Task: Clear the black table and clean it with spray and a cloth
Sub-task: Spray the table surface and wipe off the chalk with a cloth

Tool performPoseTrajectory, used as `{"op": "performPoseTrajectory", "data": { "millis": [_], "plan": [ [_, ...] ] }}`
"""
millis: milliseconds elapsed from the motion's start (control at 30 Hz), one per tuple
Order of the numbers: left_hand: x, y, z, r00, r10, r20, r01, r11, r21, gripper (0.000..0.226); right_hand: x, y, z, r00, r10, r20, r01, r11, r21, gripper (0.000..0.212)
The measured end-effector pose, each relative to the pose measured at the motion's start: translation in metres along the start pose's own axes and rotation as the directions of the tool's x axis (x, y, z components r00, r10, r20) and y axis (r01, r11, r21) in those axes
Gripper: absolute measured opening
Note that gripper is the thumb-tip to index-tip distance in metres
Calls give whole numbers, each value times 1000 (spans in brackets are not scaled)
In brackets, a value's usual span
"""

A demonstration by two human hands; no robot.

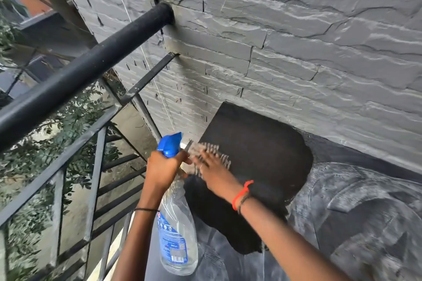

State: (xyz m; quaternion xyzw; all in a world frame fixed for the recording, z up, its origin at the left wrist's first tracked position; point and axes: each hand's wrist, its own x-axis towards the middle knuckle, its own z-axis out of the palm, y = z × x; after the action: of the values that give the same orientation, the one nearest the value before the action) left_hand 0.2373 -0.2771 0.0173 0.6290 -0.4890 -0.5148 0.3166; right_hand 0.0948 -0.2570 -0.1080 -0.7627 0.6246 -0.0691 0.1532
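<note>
The table (262,143) is matt black. The spray bottle (177,223) is clear with a blue trigger head and blue label. The cloth (205,150) is pale with dark checks, blurred. The wall (296,41) is grey, the railing (68,84) black. An orange-red thread (242,191) circles 1 wrist.

Cloth (213,149) on table (262,143), bottle (180,230) left (railing (80,73) beyond).

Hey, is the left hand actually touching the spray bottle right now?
Touching. The head view shows the left hand gripping the spray bottle round its neck, just below the blue trigger head.
</note>
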Motion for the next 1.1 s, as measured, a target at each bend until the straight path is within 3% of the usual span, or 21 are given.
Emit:
{"op": "performPoseTrajectory", "data": {
  "millis": [100,200,333,433,500,667,733,833,933,1100],
  "plan": [
    [-9,-1,-4,1000,9,-4,-9,1000,-14,3,-73,-12,7,1000,-15,-8,15,997,78,72],
    [-18,-4,-9,1000,10,-6,-10,1000,-13,4,-123,23,4,996,54,-70,-49,996,72,72],
    [-34,-15,-17,1000,-3,0,3,1000,-12,6,-104,77,-9,969,227,-95,-228,974,5,72],
    [-46,-22,-17,1000,-3,-2,3,1000,-10,4,-63,57,-13,959,272,-78,-273,962,7,69],
    [-53,-26,-16,1000,6,-14,-6,1000,-9,12,-56,24,-3,970,241,6,-241,970,35,70],
    [-69,-34,-19,1000,7,-21,-7,1000,-3,15,-137,-25,21,999,-49,-2,49,997,-67,79],
    [-73,-35,-20,1000,3,-20,-3,1000,-3,15,-175,-9,14,998,-7,-66,4,998,-55,83],
    [-90,-35,-22,1000,1,-14,-1,1000,-14,9,-196,32,-3,991,134,-26,-135,990,-49,84],
    [-105,-38,-28,1000,8,-5,-8,1000,-12,7,-159,56,-7,982,190,-21,-190,981,-46,68],
    [-126,-52,-34,1000,18,-19,-19,999,-33,12,-117,-13,4,983,179,49,-181,983,36,70]
  ]
}}
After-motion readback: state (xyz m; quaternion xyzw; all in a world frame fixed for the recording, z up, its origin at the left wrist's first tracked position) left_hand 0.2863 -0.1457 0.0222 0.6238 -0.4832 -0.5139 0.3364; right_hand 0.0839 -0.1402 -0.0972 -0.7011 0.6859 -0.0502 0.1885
